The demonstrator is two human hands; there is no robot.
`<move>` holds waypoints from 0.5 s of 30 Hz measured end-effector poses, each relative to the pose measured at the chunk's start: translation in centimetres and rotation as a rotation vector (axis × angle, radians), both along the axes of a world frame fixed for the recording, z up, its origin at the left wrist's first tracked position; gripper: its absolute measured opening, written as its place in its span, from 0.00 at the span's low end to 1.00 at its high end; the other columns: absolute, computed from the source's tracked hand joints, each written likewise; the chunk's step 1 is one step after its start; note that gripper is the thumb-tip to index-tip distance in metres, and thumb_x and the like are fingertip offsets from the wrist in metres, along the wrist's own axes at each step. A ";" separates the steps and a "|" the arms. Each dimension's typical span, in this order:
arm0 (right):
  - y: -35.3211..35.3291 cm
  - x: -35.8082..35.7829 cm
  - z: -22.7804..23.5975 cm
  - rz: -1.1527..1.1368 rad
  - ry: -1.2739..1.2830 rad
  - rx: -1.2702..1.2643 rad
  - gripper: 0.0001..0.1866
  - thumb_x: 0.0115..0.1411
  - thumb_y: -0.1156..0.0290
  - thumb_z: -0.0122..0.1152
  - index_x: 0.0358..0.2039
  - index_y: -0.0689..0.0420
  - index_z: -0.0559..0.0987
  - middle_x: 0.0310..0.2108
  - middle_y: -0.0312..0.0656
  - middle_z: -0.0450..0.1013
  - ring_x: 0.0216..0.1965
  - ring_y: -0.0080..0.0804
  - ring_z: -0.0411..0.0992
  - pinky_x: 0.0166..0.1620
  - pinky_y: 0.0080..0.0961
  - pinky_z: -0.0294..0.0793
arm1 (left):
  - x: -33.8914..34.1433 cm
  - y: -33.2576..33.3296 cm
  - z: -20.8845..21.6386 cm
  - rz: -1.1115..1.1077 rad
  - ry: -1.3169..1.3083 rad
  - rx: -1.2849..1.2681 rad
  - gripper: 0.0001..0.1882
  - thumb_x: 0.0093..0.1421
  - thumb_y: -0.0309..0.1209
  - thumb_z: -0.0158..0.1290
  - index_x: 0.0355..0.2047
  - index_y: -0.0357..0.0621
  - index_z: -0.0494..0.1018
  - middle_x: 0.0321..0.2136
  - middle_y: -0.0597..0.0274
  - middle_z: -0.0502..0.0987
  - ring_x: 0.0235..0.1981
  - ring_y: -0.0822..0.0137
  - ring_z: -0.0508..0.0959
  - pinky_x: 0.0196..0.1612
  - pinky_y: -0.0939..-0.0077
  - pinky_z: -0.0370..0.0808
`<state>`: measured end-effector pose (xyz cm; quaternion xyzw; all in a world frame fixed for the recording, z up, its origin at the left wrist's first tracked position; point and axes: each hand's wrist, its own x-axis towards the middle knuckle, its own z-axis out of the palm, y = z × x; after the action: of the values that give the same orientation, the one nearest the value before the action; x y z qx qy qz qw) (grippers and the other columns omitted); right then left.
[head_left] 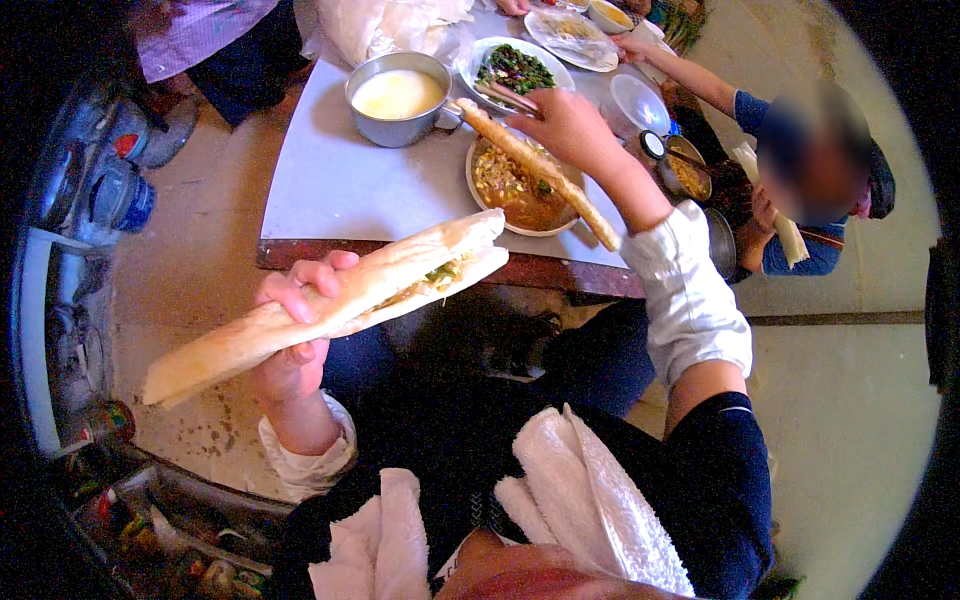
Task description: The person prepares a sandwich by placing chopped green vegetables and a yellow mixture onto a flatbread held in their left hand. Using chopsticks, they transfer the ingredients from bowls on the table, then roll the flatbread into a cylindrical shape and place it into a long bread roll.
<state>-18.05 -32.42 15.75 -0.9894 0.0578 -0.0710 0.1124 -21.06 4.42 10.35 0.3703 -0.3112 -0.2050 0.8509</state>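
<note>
My left hand (pixel 300 315) is closed around a long split bread (pixel 250 340), tilted up to the right. Shredded filling with green bits (pixel 435 277) shows in the split at its far end. Reaching over the table, my right hand (pixel 565 128) grips a pair of chopsticks (pixel 510 97), whose tips are at the near edge of a plate of dark leafy greens (pixel 513 70). Below that hand, a long thin browned bread piece (pixel 535 160) lies across a bowl of brownish stew (pixel 515 200).
A grey pot of pale yellow liquid (pixel 382 128) stands on the white table (pixel 320 190), near a plastic bag (pixel 385 25). A person in blue (pixel 800 245) sits at the right, holding a bread roll (pixel 790 240). Another person stands upper left. A crate of items (pixel 190 530) sits lower left.
</note>
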 end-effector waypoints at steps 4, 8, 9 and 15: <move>1.2 6.2 -3.3 0.016 0.053 0.117 0.19 0.49 0.55 0.62 0.27 0.62 0.81 0.27 0.55 0.76 0.30 0.51 0.76 0.40 0.40 0.75 | 0.1 -0.2 -0.1 0.003 0.000 -0.009 0.20 0.46 0.43 0.66 0.32 0.54 0.68 0.41 0.61 0.69 0.58 0.49 0.60 0.62 0.46 0.52; 2.5 9.4 -6.4 -0.032 0.037 0.075 0.16 0.46 0.60 0.62 0.26 0.63 0.81 0.28 0.56 0.76 0.31 0.51 0.77 0.40 0.39 0.76 | 0.0 -0.3 -0.2 0.028 0.006 -0.020 0.20 0.46 0.41 0.67 0.32 0.52 0.68 0.40 0.59 0.70 0.57 0.49 0.62 0.61 0.48 0.54; 2.7 9.9 -7.0 -0.067 0.003 0.023 0.16 0.46 0.61 0.62 0.26 0.63 0.81 0.29 0.56 0.76 0.31 0.51 0.77 0.41 0.39 0.76 | 0.0 -0.4 -0.3 0.032 0.002 -0.035 0.20 0.46 0.40 0.67 0.32 0.51 0.68 0.40 0.57 0.70 0.56 0.49 0.63 0.61 0.49 0.54; 6.5 7.6 -6.9 0.017 0.070 -0.002 0.15 0.46 0.63 0.60 0.26 0.64 0.81 0.29 0.57 0.76 0.33 0.52 0.77 0.41 0.41 0.77 | 0.0 -0.5 -0.8 0.045 0.020 -0.031 0.20 0.46 0.41 0.67 0.32 0.52 0.68 0.40 0.57 0.70 0.56 0.49 0.63 0.61 0.48 0.55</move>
<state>-10.41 -25.93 8.81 -0.9919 0.0533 -0.0356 0.1100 -21.04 3.92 9.57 0.3618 -0.2973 -0.1845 0.8641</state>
